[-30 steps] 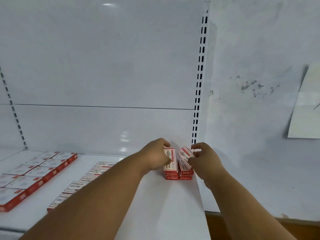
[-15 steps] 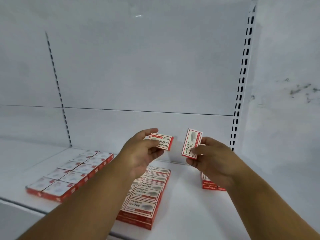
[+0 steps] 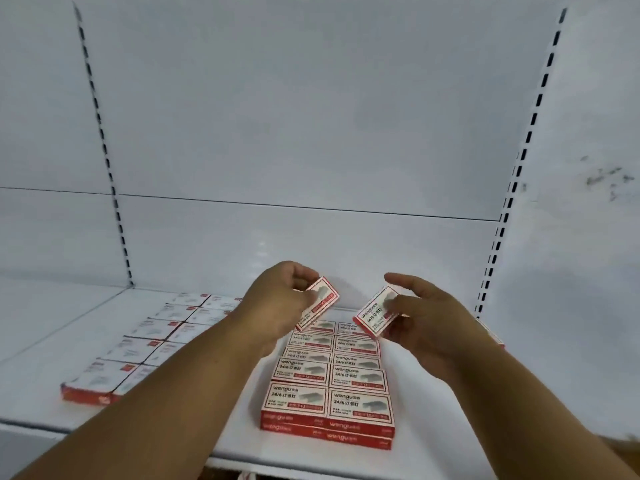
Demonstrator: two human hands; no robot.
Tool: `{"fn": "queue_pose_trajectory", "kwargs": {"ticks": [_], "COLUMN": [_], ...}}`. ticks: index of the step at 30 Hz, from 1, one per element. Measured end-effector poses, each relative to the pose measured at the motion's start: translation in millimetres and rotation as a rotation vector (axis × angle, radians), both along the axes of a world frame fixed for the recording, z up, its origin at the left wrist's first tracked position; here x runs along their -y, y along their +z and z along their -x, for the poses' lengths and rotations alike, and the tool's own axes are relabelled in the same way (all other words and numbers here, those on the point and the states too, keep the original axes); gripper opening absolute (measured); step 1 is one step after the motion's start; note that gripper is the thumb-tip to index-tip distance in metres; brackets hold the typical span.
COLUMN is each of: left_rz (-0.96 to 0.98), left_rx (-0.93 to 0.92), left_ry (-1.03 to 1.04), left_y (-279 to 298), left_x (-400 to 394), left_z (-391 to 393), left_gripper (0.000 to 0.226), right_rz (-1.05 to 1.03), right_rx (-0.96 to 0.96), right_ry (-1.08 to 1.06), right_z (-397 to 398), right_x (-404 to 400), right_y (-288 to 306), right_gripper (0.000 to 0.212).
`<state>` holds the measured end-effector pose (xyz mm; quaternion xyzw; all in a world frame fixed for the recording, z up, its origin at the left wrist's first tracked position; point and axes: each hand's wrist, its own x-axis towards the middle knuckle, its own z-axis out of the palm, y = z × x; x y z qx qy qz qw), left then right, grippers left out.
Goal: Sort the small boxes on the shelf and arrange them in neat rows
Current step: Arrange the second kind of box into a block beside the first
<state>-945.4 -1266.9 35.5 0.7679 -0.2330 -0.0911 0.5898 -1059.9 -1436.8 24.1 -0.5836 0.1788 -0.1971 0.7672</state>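
Compared with half a second ago, both hands have lowered and now hover over the far end of the stacked double row point(image 3: 329, 382) on the shelf point(image 3: 433, 410). The left hand point(image 3: 277, 303) pinches the left box point(image 3: 317, 303) between thumb and fingers, its long axis running from lower left to upper right. The right hand point(image 3: 426, 320) grips the right box point(image 3: 377, 311) at its right end, printed face up, long axis on the same diagonal. A second group of boxes point(image 3: 138, 348) lies further left.
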Motion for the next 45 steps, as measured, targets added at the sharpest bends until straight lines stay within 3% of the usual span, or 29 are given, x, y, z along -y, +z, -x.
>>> {"fn": "queue_pose_trajectory", "kwargs": {"ticks": [4,9,18,25,29,32,37,41,43,45], "left_rz": [-0.111,-0.271,-0.438,-0.636,-0.668,-0.595,-0.601,-0.603,-0.665,-0.764], "left_rx": [0.032,0.078,0.258,0.509,0.593,0.616,0.613,0.626,0.653,0.695], "left_ry": [-0.062,-0.148,-0.214,-0.230,-0.221,-0.225,-0.357,-0.372,-0.378,-0.378], "left_y": [-9,-24,-36,-27,-17,-5,3,2,-1,-6], "left_x": [-3,-3,-3,3,12,24,60,97,117,136], "left_z": [-5,-13,-15,-14,-9,-1,26,49,57,61], "left_gripper": [0.018,0.024,0.016,0.014,0.014,0.020,0.020,0.024,0.035,0.048], "right_rz": [0.033,0.297,0.743,0.919,0.846,0.994,1.164,1.296,1.338,1.280], "right_rx": [-0.047,-0.251,-0.520,-0.688,-0.646,-0.536,-0.440,-0.663,-0.852,-0.908], "right_ry": [-0.082,-0.219,-0.198,-0.056,-0.040,-0.199,-0.372,-0.400,-0.337,-0.219], "right_z": [-2,1,3,2,4,10,29,46,52,56], "right_x": [-16,-26,-35,-33,-31,-20,26,72,90,103], "right_y": [-8,-14,-24,-25,-23,-16,-7,-10,-14,-18], "right_gripper": [0.023,0.014,0.010,0.021,0.027,0.032,0.022,0.035,0.042,0.039]}}
